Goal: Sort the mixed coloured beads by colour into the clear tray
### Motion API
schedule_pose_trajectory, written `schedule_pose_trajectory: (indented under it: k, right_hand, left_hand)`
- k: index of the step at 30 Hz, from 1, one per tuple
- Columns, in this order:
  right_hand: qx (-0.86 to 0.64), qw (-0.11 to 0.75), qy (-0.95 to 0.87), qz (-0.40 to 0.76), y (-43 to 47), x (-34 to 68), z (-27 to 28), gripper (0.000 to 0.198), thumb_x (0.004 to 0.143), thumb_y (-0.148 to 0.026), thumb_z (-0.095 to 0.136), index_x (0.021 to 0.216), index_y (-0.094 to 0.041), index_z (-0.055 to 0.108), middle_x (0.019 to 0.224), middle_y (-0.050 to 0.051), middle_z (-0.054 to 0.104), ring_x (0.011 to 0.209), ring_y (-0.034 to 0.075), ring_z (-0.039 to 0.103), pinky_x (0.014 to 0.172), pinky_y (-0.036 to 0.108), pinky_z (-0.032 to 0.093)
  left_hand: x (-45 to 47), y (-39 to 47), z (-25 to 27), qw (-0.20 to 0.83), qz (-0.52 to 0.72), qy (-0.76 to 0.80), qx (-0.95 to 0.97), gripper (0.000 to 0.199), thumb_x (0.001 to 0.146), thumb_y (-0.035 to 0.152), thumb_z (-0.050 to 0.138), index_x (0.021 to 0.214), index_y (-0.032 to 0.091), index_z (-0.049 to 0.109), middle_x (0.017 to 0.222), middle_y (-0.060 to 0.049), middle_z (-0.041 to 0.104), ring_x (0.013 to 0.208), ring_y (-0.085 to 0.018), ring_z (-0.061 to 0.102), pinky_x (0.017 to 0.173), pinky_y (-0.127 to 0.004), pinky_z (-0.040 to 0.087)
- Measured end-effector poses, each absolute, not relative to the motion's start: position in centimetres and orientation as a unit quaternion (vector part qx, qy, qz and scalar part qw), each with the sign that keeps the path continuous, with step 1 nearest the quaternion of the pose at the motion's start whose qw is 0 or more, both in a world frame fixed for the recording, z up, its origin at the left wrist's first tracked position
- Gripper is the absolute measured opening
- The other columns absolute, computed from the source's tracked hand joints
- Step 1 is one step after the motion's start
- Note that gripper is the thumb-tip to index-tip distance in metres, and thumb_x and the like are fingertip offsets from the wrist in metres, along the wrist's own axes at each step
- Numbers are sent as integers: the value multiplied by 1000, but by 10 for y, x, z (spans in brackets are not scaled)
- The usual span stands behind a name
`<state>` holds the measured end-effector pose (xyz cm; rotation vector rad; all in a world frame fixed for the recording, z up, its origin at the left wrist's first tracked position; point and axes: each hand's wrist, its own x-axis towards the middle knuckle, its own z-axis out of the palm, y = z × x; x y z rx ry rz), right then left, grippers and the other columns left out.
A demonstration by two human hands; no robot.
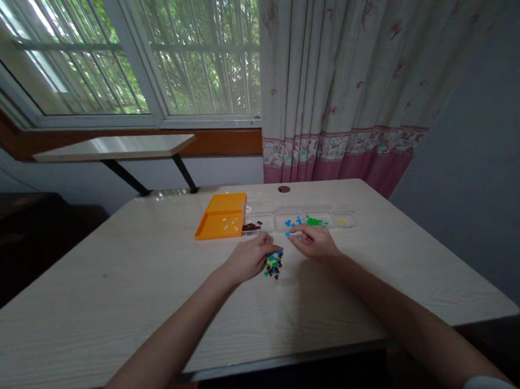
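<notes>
My left hand (pixel 248 258) is closed on a small assembly of tiny blocks (pixel 274 266) in blue, green, brown and white, which hangs below the fingers just above the table. Between thumb and forefinger, my right hand (pixel 315 242) pinches a small blue piece (pixel 288 234) at the front of a clear compartment tray (pixel 272 221). Loose blue pieces (pixel 290 223), green pieces (pixel 315 221) and a few yellow ones (pixel 341 222) lie in the tray's compartments. Dark brown pieces (pixel 253 226) lie at its left end. The two hands are slightly apart.
An orange box (pixel 219 202) with scattered white pieces (pixel 230 223) stands left of the clear tray. The pale wooden table (pixel 149 281) has a round cable hole (pixel 284 189) at the back. A raised shelf (pixel 122 147) is at back left, near the window and curtain (pixel 336 93).
</notes>
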<state>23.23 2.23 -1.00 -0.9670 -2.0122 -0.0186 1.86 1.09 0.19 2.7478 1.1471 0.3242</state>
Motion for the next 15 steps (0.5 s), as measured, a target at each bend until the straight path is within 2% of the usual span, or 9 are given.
schedule_pose_trajectory:
  k: [11,15]
  right_hand:
    - [-395,437,-808,-7,23,232,-11,23,79,-37,51,80,-17,64,44,-6,43,41,6,41,49,17,35]
    - [-406,448,-797,-9,23,233,-10,24,79,-37,50,80,-18,64,44,-5,44,40,6,41,48,18,36]
  left_hand:
    - [25,10,0,43,109,384,916,24,85,23,37,98,22,56,94,-4,45,81,-14,49,69,-24,42]
    - [26,10,0,44,123,397,909,25,84,24,40,103,23,55,94,-5,45,85,-16,48,71,-25,42]
